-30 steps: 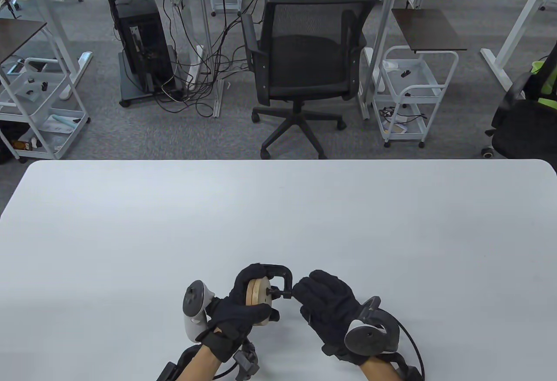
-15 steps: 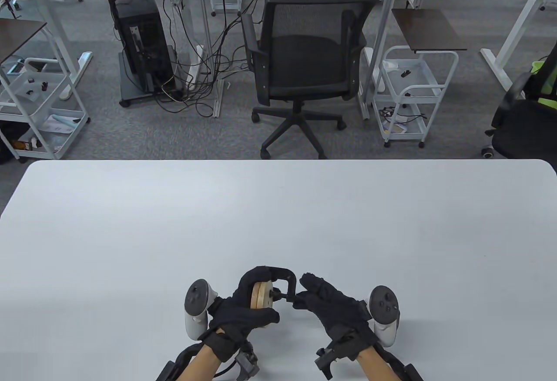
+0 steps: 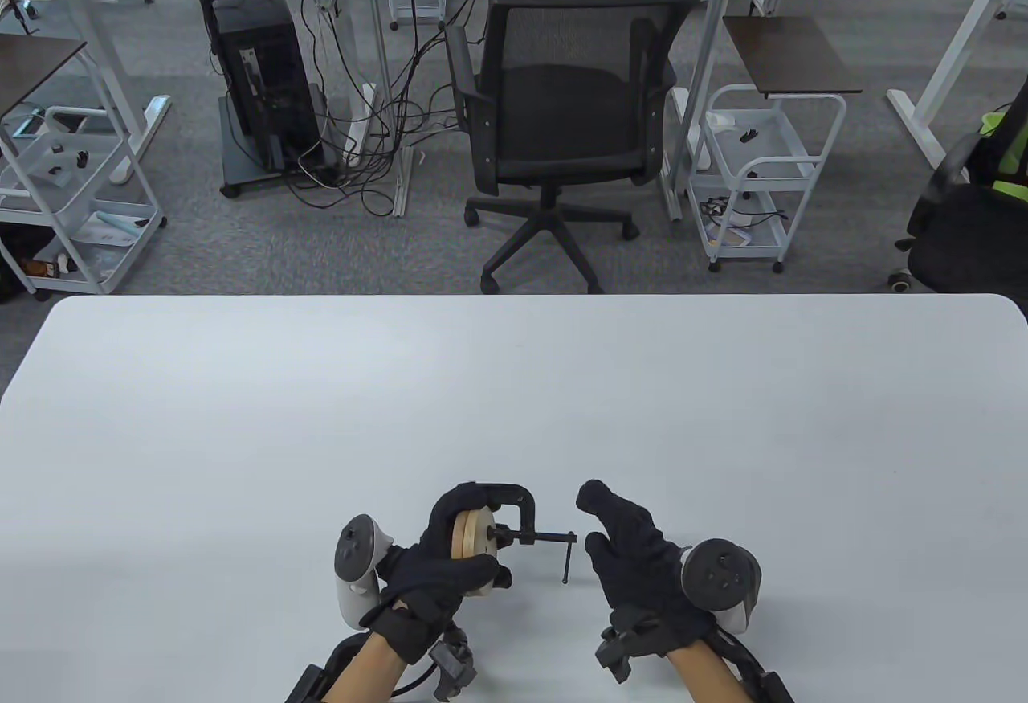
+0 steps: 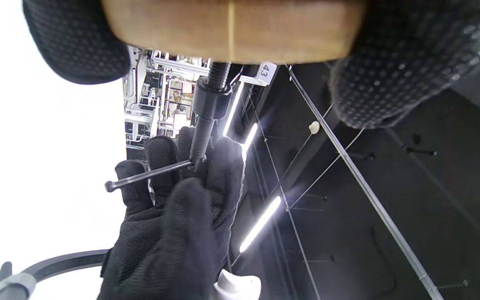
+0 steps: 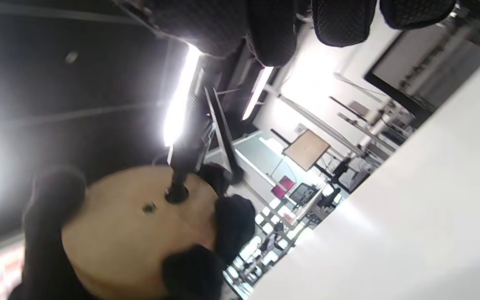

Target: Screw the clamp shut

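Observation:
A black C-clamp point(image 3: 514, 496) sits around stacked wooden discs point(image 3: 475, 536). My left hand point(image 3: 464, 554) grips the discs and the clamp just above the table near its front edge. The clamp's screw point(image 3: 540, 537) points right, and its thin handle bar point(image 3: 569, 558) hangs down at the end. My right hand point(image 3: 593, 520) is open with fingers spread, just right of the handle bar, with a small gap to it. In the left wrist view the discs point(image 4: 231, 29), the screw point(image 4: 204, 121) and the bar point(image 4: 148, 175) show in front of the right hand point(image 4: 173, 225). The right wrist view shows the disc face point(image 5: 140, 225) with the screw point(image 5: 179, 175) pressed on it.
The white table point(image 3: 514, 398) stretches far ahead and to both sides. A black office chair point(image 3: 562, 124) stands beyond its far edge, with white carts point(image 3: 755, 173) and desks on the floor behind.
My right hand has let go of the screw's handle and drawn back to the right with fingers open. The handle bar now shows, hanging down. The left hand still holds the clamp and discs.

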The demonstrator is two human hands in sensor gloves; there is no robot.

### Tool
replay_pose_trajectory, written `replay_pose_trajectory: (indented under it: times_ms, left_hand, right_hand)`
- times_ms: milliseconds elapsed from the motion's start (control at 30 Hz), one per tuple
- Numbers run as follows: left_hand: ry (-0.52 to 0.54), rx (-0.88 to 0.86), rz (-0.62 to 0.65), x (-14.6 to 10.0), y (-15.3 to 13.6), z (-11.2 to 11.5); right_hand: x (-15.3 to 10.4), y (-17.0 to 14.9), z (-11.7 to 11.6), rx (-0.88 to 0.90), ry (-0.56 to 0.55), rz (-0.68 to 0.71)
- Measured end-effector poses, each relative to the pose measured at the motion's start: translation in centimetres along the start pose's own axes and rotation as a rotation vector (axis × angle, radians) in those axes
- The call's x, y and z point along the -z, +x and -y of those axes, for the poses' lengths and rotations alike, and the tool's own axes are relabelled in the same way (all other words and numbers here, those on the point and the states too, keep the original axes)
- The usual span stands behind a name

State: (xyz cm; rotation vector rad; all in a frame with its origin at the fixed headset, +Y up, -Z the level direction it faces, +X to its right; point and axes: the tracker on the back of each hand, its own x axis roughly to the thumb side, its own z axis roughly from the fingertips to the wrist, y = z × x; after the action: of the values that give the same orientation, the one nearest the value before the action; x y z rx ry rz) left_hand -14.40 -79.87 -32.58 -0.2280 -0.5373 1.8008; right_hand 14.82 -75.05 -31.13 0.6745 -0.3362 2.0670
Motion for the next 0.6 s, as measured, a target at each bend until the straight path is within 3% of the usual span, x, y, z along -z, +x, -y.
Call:
replay_pose_trajectory:
  times_ms: [133,267,367,600]
  left_hand:
    - [0.011,-0.077,-0.003,-0.1,-0.2,0.1]
    - [-0.001,-0.108,0.000,-0.1,-0.2,0.2]
    - [-0.005,-0.098,-0.002,-0.1,-0.2,0.2]
    - [-0.027,-0.058,-0.005,0.0,-0.2,0.4]
  right_hand:
    - [-0.4,1.8,-0.7,-0.426,-0.009,0.277]
    - [-0.7,2.8,-1.5,-0.619,-0.011,0.406]
    - [-0.6,2.9,-1.3,-0.547,-0.044,0.393]
    - [-0.3,2.1,-0.5,-0.169,-0.081,0.173]
